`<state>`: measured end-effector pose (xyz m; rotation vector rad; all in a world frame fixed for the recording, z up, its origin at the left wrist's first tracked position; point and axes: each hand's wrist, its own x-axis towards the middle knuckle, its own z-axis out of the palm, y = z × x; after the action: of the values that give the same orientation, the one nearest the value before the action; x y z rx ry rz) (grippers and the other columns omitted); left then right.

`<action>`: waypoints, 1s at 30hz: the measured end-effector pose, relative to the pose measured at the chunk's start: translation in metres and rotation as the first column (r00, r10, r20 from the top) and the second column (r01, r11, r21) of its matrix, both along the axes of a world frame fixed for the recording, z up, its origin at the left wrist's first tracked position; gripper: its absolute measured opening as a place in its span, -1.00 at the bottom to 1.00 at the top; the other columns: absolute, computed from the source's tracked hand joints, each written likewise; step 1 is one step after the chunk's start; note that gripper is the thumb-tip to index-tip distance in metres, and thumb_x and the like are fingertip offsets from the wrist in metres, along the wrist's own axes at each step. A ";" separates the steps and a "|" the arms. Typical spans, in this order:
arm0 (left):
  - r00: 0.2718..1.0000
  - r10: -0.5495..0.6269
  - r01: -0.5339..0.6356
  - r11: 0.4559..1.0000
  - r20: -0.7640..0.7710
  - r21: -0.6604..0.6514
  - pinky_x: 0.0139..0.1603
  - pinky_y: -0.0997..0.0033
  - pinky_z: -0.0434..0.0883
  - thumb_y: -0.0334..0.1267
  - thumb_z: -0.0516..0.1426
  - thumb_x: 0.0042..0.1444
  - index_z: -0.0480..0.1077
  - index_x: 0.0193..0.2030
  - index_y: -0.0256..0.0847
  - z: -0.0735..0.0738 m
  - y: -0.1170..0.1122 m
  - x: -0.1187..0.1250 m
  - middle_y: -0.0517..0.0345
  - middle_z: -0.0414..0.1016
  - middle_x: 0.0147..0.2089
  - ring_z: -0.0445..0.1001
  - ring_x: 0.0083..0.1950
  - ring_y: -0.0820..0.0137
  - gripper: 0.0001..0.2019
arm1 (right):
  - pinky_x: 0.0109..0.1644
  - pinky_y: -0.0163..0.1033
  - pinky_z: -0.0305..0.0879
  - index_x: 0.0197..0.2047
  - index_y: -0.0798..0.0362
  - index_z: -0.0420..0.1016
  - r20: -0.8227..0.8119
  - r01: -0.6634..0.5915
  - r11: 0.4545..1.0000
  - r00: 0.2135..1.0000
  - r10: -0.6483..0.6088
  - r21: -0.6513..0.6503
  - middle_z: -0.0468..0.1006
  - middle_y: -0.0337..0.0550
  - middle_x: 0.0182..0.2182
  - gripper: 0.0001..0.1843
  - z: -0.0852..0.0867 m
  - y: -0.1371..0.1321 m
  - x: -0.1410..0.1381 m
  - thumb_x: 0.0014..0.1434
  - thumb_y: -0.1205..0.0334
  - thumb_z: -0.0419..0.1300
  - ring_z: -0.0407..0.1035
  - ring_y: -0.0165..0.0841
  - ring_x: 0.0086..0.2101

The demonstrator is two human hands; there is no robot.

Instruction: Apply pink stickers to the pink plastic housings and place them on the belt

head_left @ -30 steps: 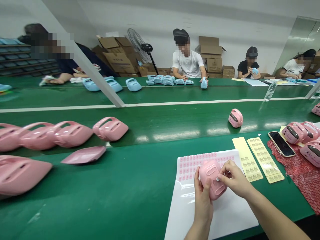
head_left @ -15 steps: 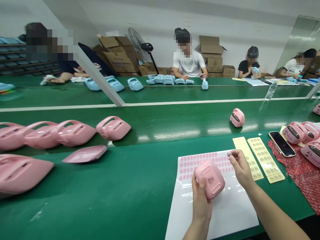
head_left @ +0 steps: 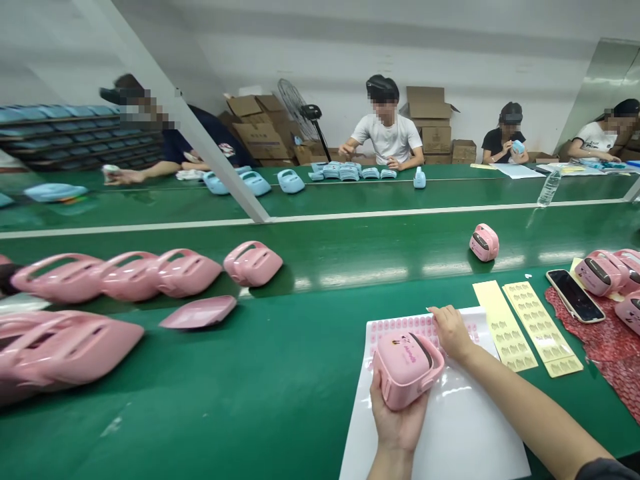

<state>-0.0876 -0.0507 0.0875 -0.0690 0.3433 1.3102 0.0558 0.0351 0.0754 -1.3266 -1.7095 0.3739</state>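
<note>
My left hand [head_left: 397,420] cups a small pink case with a handle [head_left: 404,373] from below, its dark window and printed top turned up. Below lies a white sheet [head_left: 465,420] with rows of small pink stickers [head_left: 393,325] along its far part. Right of the case, my right hand [head_left: 453,333] is over the sticker rows, thumb and fingers pinched together. Something tiny and pale shows at its fingertips, too small to name. Two yellowish sticker strips [head_left: 537,320] [head_left: 500,320] lie just right of the sheet.
Pink handled shells [head_left: 185,273] line the left side, near a flat pink piece [head_left: 200,313]. Another pink case [head_left: 484,243] stands beyond the sheet. To the right are a phone [head_left: 575,295], red bubble wrap [head_left: 600,347] and more cases [head_left: 600,272]. Co-workers sit across the bench.
My left hand has turned the case from its underside to its printed top and handle. My right hand has shifted left across the sticker rows. The view has swung slightly left.
</note>
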 end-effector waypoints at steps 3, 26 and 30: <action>0.998 0.056 -0.054 0.996 0.025 -0.069 -0.16 0.24 0.43 -0.10 0.06 0.06 0.46 -0.15 -0.08 0.007 0.004 0.000 0.03 0.54 -0.14 0.47 -0.10 0.20 -0.73 | -0.30 -0.16 0.30 -0.15 0.06 0.31 -0.118 0.036 0.999 0.992 -0.036 -0.001 0.43 -0.14 -0.44 -0.76 0.010 -0.011 0.000 0.08 0.38 0.00 0.33 -0.30 -0.40; 0.989 0.144 -0.128 0.941 0.028 -0.314 -0.14 0.17 0.44 -0.08 -0.04 0.03 0.38 -0.16 -0.36 0.064 0.004 0.038 -0.17 0.45 -0.23 0.47 -0.28 0.24 -0.59 | -0.22 -0.08 0.33 -0.31 -0.03 0.21 -0.717 0.016 0.955 0.658 -0.232 -0.295 0.48 -0.21 -0.46 -0.78 0.063 -0.086 -0.050 0.00 0.11 0.16 0.43 -0.28 -0.42; 0.995 0.096 -0.093 0.953 -0.005 -0.289 -0.11 0.11 0.41 -0.07 -0.04 -0.01 0.36 -0.08 -0.35 0.062 0.002 0.037 -0.15 0.45 -0.24 0.47 -0.26 0.19 -0.55 | -0.32 -0.15 0.31 -0.29 -0.03 0.23 -0.558 0.088 0.982 0.812 -0.169 -0.169 0.47 -0.16 -0.40 -0.90 0.055 -0.085 -0.046 0.08 0.20 0.09 0.40 -0.32 -0.42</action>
<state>-0.0504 -0.0490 0.1492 -0.3420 0.5283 1.3457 0.0098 -0.0501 0.1303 -1.2522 -1.0964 0.7395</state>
